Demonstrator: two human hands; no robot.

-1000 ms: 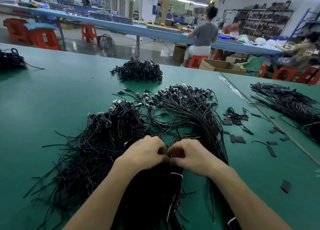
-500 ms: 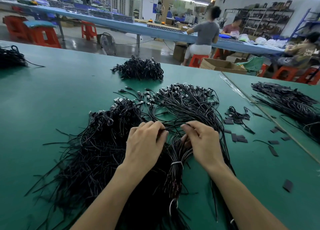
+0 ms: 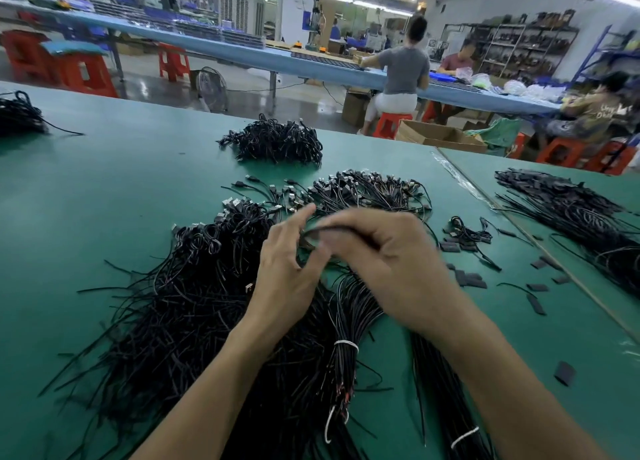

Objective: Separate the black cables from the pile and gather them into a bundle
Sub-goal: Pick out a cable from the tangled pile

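1. The right hand [image 3: 391, 262] is curled, thumb and fingers closed on a thin black cable [image 3: 332, 230] lifted just above the pile [image 3: 180, 321]. Blur smears the strand, so I cannot tell whether it holds one cable or several.
2. The left hand [image 3: 287, 265] is just beside the right, nearly touching it, with fingers loosely spread and the forefinger raised. The cable's free end reaches toward its fingers, but I cannot tell whether they pinch it.
3. Holding the strand up between both hands probably serves to draw it clear of the tangle below.
4. Under the hands, running back toward the person, lies a tied bundle [image 3: 349, 314] cinched by a white tie [image 3: 346, 344]. It looks like the place where freed cables are collected.
5. A second tied bundle [image 3: 446, 400] lies beneath the right forearm.
6. Beyond the hands the plug ends [image 3: 374, 189] all point away, likely so the lengths line up for tying.
7. Right of the right hand, black scraps [image 3: 469, 279] are scattered on the table [image 3: 86, 189].
8. The one container is an open cardboard box [image 3: 440, 136], well beyond the hands past the table's far edge. Its contents are hidden from this angle. The cables themselves sit in no tray or bin and lie directly on the table.
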